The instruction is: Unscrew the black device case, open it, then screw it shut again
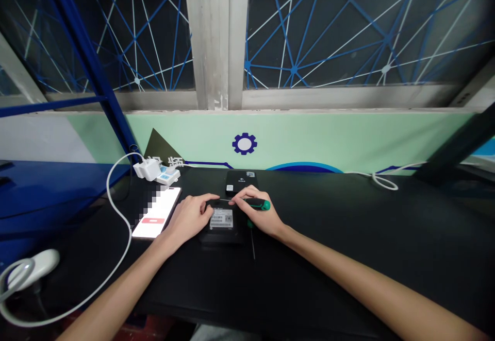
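A black box-shaped device [226,235] with a white printed label [221,219] lies on the dark table in front of me. My left hand [193,213] grips its left side, the thumb on top and the index finger stretched along the far edge. In my right hand [261,212] is a screwdriver [257,204] with a green and black handle. Its thin shaft points left across the device's far edge, close to my left index finger; what the tip touches is too small to tell. Just right of the device, a second screwdriver [252,243] lies partly under my right hand.
Behind the device sits another flat black box [235,178] with stickers. A phone [158,215] with a lit screen lies left, near a power strip [168,175] with a white plug [147,169]. A white cable [129,233] loops along the left; another cable [384,182] lies back right.
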`<action>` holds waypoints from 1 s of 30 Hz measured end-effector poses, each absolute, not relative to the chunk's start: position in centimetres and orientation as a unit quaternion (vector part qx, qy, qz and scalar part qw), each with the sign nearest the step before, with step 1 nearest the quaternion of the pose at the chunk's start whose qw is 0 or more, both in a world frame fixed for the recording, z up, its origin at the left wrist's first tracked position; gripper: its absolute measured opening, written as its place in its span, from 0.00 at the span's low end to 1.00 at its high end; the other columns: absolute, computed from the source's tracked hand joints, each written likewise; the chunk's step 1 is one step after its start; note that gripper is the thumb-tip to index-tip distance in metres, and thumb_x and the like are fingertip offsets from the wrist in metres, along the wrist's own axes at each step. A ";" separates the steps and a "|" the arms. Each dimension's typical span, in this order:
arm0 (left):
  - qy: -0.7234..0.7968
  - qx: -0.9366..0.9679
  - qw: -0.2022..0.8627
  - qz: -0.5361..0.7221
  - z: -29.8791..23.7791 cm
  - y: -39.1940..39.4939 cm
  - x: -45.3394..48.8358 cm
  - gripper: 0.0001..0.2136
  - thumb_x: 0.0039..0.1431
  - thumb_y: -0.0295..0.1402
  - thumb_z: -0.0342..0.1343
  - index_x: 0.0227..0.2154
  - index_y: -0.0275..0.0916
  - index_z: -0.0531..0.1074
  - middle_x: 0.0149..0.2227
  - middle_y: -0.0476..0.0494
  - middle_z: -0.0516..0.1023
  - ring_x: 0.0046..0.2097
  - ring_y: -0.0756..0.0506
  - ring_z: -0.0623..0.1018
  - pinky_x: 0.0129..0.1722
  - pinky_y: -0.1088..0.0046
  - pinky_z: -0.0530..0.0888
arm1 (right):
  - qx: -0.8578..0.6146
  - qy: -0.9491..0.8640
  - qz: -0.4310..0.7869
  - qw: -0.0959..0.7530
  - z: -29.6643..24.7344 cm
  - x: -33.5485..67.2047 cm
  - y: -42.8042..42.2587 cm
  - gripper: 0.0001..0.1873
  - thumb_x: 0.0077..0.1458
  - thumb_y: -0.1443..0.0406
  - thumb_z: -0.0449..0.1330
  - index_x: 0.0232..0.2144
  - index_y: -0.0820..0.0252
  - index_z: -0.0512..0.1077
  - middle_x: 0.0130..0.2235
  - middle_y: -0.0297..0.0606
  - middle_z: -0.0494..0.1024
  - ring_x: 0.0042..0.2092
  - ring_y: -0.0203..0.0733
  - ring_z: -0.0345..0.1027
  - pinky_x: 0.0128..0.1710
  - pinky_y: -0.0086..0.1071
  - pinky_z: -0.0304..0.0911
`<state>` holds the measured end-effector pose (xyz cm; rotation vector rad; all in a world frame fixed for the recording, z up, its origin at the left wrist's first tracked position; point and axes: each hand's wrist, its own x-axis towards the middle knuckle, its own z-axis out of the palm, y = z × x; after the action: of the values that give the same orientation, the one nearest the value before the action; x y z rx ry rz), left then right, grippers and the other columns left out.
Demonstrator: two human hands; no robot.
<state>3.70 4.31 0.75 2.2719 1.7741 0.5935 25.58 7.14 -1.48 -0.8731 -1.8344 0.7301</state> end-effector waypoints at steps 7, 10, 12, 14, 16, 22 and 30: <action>0.614 0.762 0.094 0.181 0.8 4.4 3.7 0.16 0.62 0.33 0.48 0.47 0.46 0.79 0.20 0.53 0.69 0.25 0.47 0.71 0.27 0.73 0.60 | -0.344 -0.747 0.302 0.482 -1.4 25.6 7.1 0.14 0.61 0.57 0.60 0.28 0.55 0.81 0.31 0.38 0.81 0.39 0.46 0.72 0.41 0.38 0.66; 0.620 0.759 0.086 0.181 0.7 4.5 3.6 0.15 0.63 0.36 0.48 0.47 0.45 0.77 0.21 0.53 0.70 0.25 0.46 0.72 0.26 0.72 0.59 | -0.339 -0.731 0.316 0.502 -1.4 25.7 7.2 0.14 0.61 0.58 0.60 0.27 0.55 0.80 0.32 0.38 0.81 0.37 0.46 0.72 0.41 0.39 0.65; 0.632 0.750 0.077 0.180 0.6 4.6 3.5 0.14 0.63 0.40 0.49 0.45 0.45 0.75 0.22 0.53 0.71 0.26 0.46 0.73 0.26 0.72 0.59 | -0.337 -0.711 0.336 0.517 -1.3 25.7 7.2 0.14 0.61 0.57 0.59 0.27 0.55 0.79 0.31 0.38 0.81 0.36 0.45 0.72 0.41 0.39 0.65; 0.648 0.739 0.072 0.172 0.5 4.6 3.4 0.14 0.63 0.46 0.49 0.43 0.43 0.73 0.22 0.52 0.71 0.27 0.44 0.74 0.26 0.72 0.59 | -0.338 -0.684 0.365 0.534 -1.3 25.8 7.2 0.15 0.60 0.57 0.59 0.25 0.55 0.77 0.31 0.37 0.81 0.36 0.45 0.73 0.40 0.38 0.65; 0.663 0.728 0.074 0.157 0.5 4.6 3.3 0.19 0.61 0.53 0.50 0.40 0.43 0.70 0.22 0.51 0.72 0.30 0.41 0.76 0.26 0.71 0.59 | -0.338 -0.640 0.407 0.558 -1.4 25.9 7.5 0.14 0.59 0.57 0.60 0.25 0.56 0.75 0.30 0.36 0.81 0.34 0.44 0.73 0.39 0.37 0.65; 0.656 0.730 0.113 0.156 0.7 4.7 3.0 0.25 0.56 0.61 0.51 0.36 0.41 0.69 0.25 0.49 0.74 0.32 0.41 0.76 0.28 0.70 0.62 | -0.299 -0.478 0.527 0.636 -2.2 26.2 9.1 0.11 0.53 0.59 0.63 0.24 0.57 0.68 0.24 0.34 0.76 0.27 0.38 0.68 0.28 0.30 0.61; 0.583 0.764 0.172 0.217 0.1 5.1 2.9 0.21 0.55 0.54 0.59 0.43 0.43 0.79 0.36 0.48 0.77 0.33 0.46 0.76 0.30 0.71 0.68 | -0.269 -0.365 0.607 0.653 -2.1 27.0 10.0 0.20 0.55 0.56 0.59 0.17 0.58 0.63 0.18 0.32 0.65 0.21 0.35 0.58 0.22 0.30 0.56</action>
<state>2.90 5.10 0.12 2.1684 1.6542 0.6148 26.99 10.00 -2.08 -0.6107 -0.8282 1.3777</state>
